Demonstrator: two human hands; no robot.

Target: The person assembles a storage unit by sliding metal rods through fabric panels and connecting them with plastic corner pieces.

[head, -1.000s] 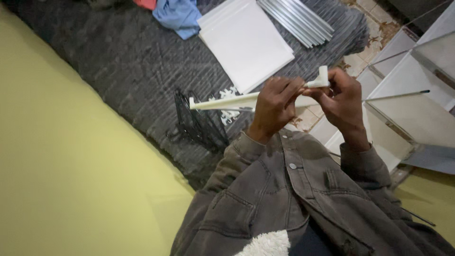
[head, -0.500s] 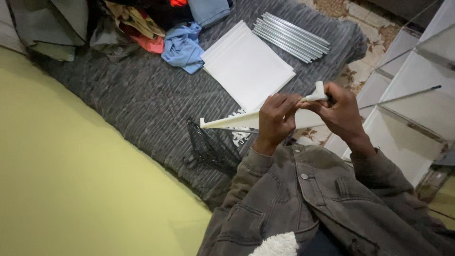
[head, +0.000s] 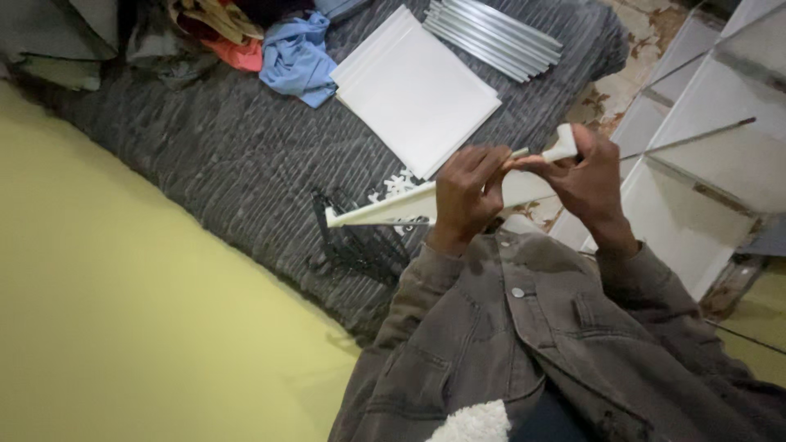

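Note:
I hold a thin white panel edge-on in front of my chest, and it points left over the grey bed. My left hand is shut around its middle. At the panel's right end, my right hand pinches a small white plastic connector, which sits on that corner. Both sleeves are brown jacket cloth.
A stack of white square panels and a bundle of metal rods lie on the grey ribbed blanket. Black wire pieces lie below the panel. Crumpled clothes sit top left. A white cube shelf frame stands at right.
The view has shifted, showing more of the bed and clothes. Both hands keep their grip on the panel and connector, and the fingers shift only slightly.

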